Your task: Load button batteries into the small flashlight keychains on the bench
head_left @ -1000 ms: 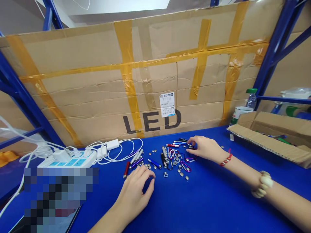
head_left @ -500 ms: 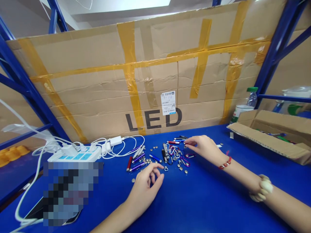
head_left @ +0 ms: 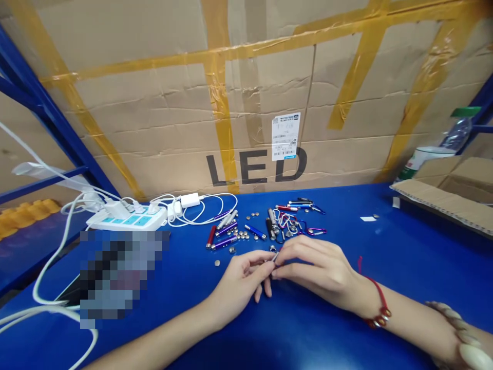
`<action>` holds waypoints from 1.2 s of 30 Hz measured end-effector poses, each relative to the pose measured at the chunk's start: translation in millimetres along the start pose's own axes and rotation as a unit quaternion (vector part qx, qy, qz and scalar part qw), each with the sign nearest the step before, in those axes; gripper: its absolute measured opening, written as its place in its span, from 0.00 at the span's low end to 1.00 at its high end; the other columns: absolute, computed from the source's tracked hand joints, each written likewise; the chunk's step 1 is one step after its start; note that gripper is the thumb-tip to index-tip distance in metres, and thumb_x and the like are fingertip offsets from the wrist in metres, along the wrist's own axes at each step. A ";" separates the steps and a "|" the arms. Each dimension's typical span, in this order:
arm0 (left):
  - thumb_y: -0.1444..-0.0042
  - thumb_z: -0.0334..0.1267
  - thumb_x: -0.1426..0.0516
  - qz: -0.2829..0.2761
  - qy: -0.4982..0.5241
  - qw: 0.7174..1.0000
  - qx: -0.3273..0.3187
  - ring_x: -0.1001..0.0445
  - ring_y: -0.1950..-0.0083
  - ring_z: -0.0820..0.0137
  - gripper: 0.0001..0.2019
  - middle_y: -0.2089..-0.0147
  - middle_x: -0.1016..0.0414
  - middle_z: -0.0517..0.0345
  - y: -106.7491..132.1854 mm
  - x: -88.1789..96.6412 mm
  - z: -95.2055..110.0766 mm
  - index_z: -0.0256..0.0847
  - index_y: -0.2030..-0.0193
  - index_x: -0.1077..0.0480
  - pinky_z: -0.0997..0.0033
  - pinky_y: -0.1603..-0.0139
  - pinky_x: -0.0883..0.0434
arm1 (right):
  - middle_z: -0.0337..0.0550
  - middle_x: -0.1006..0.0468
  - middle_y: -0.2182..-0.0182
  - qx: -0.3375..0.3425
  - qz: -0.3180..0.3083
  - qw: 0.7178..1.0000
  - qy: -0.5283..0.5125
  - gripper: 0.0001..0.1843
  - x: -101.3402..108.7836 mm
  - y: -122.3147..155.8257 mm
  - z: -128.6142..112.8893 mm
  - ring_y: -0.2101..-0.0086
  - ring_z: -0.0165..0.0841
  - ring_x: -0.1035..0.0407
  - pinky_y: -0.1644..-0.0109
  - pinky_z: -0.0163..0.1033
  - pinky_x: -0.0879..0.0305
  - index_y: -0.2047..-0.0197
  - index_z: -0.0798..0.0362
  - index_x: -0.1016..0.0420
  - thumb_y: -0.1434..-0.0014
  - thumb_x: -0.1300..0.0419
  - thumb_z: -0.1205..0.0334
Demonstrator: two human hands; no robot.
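Observation:
My left hand (head_left: 244, 277) and my right hand (head_left: 321, 264) meet over the blue tabletop, fingertips pinched together on a small silvery piece (head_left: 275, 256). Fingers cover most of it, so its kind does not show. Just beyond them lie carabiner clips (head_left: 285, 221), a blue pen-style flashlight (head_left: 256, 232) and a small metal clip part (head_left: 273, 248). Several button cells (head_left: 241, 235) are scattered beside purple flashlights (head_left: 225, 243) and a red one (head_left: 211, 237). One loose button cell (head_left: 217, 263) sits left of my left hand.
A white power strip (head_left: 131, 221) with cables stands at the left, behind a blurred-out flat object (head_left: 123, 282). An open cardboard box (head_left: 442, 205) and a green-capped bottle (head_left: 458, 128) are at the right. A large taped LED carton (head_left: 173, 113) walls off the back.
My right hand has come from the far side of the pile to meet my left hand, and both now pinch a small silvery piece. The view has tilted downward.

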State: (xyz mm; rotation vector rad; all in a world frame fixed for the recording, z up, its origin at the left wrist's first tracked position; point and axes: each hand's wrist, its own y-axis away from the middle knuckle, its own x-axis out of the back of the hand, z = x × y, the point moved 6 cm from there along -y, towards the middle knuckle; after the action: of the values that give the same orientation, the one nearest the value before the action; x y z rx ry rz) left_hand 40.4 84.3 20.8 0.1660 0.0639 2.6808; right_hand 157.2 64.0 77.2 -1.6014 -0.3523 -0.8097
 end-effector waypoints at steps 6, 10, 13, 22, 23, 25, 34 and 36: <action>0.44 0.47 0.50 0.055 -0.043 0.996 -0.046 0.38 0.78 0.80 0.17 0.73 0.34 0.60 1.5 10.2 0.7 0.34 0.60 0.32 0.81 0.80 0.41 | 0.46 0.27 0.59 -0.061 0.003 0.998 -0.001 0.11 0.9 5.6 18.7 0.58 0.30 0.34 0.57 0.35 0.35 0.56 0.54 0.28 0.44 0.41 0.64; 0.44 0.44 0.50 0.052 -0.077 0.994 -0.047 0.38 0.76 0.80 0.14 0.73 0.34 0.60 5.1 9.5 4.1 0.36 0.62 0.30 0.81 0.78 0.41 | 0.45 0.27 0.61 -0.049 -0.025 0.997 -0.061 0.11 -4.2 7.5 18.3 0.62 0.27 0.32 0.60 0.32 0.34 0.56 0.55 0.28 0.43 0.42 0.66; 0.45 0.43 0.49 0.063 -0.084 0.994 -0.040 0.39 0.76 0.80 0.13 0.74 0.33 0.61 7.1 9.7 7.8 0.36 0.62 0.29 0.81 0.77 0.42 | 0.44 0.26 0.64 -0.050 -0.010 0.996 -0.079 0.11 -2.9 5.9 14.9 0.66 0.25 0.32 0.64 0.30 0.34 0.58 0.56 0.28 0.45 0.40 0.64; 0.42 0.51 0.55 0.052 -0.032 0.998 -0.012 0.40 0.78 0.79 0.20 0.74 0.33 0.60 4.9 5.2 -2.8 0.36 0.63 0.33 0.80 0.79 0.42 | 0.41 0.24 0.71 -0.141 0.042 0.984 -0.100 0.06 -0.5 5.7 18.1 0.71 0.25 0.31 0.67 0.29 0.34 0.62 0.57 0.25 0.44 0.41 0.67; 0.42 0.52 0.56 0.050 -0.033 0.998 -0.010 0.40 0.78 0.80 0.20 0.72 0.33 0.59 4.8 4.5 -3.6 0.36 0.64 0.34 0.80 0.79 0.42 | 0.40 0.24 0.72 -0.183 0.050 0.975 -0.116 0.06 -1.6 7.0 22.1 0.73 0.24 0.31 0.69 0.28 0.34 0.62 0.56 0.25 0.44 0.42 0.67; 0.41 0.52 0.56 0.043 -0.043 0.998 -0.004 0.39 0.76 0.80 0.20 0.70 0.33 0.58 4.7 3.0 -3.4 0.36 0.65 0.35 0.79 0.78 0.42 | 0.38 0.24 0.73 -0.265 0.055 0.952 -0.146 0.08 -5.4 10.6 28.8 0.75 0.23 0.31 0.72 0.27 0.35 0.61 0.55 0.25 0.43 0.43 0.67; 0.42 0.49 0.52 0.043 -0.042 0.998 0.006 0.39 0.75 0.80 0.14 0.70 0.35 0.62 4.6 3.3 0.4 0.38 0.63 0.39 0.79 0.77 0.43 | 0.38 0.25 0.75 -0.282 0.010 0.942 -0.179 0.11 -16.0 12.0 29.8 0.78 0.24 0.35 0.74 0.29 0.37 0.58 0.54 0.24 0.41 0.45 0.63; 0.42 0.49 0.53 0.040 -0.054 0.998 -0.004 0.40 0.76 0.80 0.15 0.70 0.35 0.62 3.5 3.8 -0.1 0.38 0.64 0.39 0.79 0.77 0.43 | 0.38 0.26 0.76 -0.261 0.012 0.951 -0.165 0.11 -15.1 11.5 29.4 0.77 0.24 0.34 0.73 0.28 0.36 0.57 0.54 0.25 0.40 0.46 0.63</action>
State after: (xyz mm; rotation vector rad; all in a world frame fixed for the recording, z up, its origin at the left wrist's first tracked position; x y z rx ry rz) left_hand 35.5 82.8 21.4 0.3160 0.0124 2.7464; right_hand 162.7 92.9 58.2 -2.2450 -0.3733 -0.6435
